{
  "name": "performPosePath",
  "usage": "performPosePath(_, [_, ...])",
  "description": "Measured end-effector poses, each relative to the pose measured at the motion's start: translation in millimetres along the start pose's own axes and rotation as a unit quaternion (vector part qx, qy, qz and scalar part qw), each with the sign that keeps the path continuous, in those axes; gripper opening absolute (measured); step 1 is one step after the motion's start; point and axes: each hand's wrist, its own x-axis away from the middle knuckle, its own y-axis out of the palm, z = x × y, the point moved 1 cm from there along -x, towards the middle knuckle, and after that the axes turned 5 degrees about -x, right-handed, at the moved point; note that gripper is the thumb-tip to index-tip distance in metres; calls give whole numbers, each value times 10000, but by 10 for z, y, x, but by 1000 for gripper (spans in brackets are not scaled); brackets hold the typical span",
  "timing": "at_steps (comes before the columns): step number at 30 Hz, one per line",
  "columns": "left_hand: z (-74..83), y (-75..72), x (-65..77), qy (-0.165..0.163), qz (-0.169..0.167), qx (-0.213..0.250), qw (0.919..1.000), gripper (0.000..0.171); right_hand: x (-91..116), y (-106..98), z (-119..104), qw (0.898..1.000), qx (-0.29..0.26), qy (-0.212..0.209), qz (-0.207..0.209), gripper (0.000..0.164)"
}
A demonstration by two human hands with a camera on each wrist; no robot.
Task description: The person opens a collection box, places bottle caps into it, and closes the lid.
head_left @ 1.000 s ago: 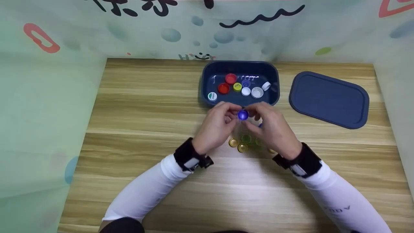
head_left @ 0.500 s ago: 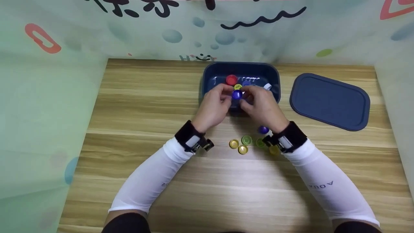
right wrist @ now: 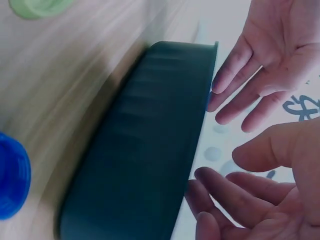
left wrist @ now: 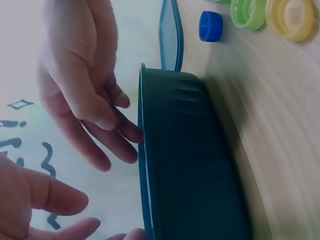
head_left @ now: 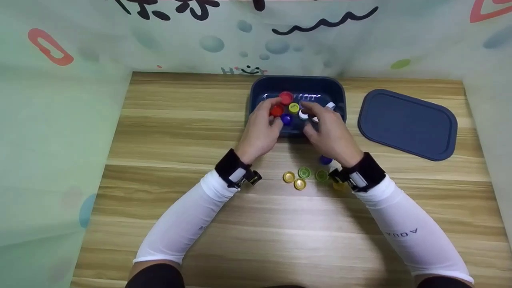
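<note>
My left hand (head_left: 262, 127) hovers over the left front of a dark blue box (head_left: 340, 86), fingers spread and nothing between them. Opposite it, my right hand (head_left: 328, 128) is over the right front, its fingers apart and holding nothing. Between the two hands a blue bottle cap (head_left: 285, 119) lies in the box. Around it are red caps (head_left: 286, 98), a yellow cap (head_left: 294, 108) and white caps (head_left: 303, 115), some partly covered by my fingers. Both wrist views show the box's outer wall (left wrist: 195, 150) with bare fingers at its rim.
On the table in front of the box lie gold caps (head_left: 300, 184), green caps (head_left: 304, 173) and another blue cap (head_left: 325, 160), some partly under my right wrist. A dark blue lid (head_left: 408, 125) rests to the right of the box. A printed cloth (head_left: 180, 40) stands behind the table.
Both hands moved forward from the table to over the box with the blue cap. Then the fingers parted, and the blue cap now lies inside the box.
</note>
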Motion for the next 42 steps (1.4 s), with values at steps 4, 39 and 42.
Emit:
performPosePath(4, [13,-10,137,280,141,13,9995,49,149,6,-54,9988,133,-444,124,45])
performPosePath(39, [-397,422,922,1118,-1371,-2471,9527,39,857,645,124,9764,1679,-1154,-714,32])
performPosePath(42, [-402,444,923,1230,-1270,-2519,9515,32,857,661,132,9759,1712,-1153,-703,29])
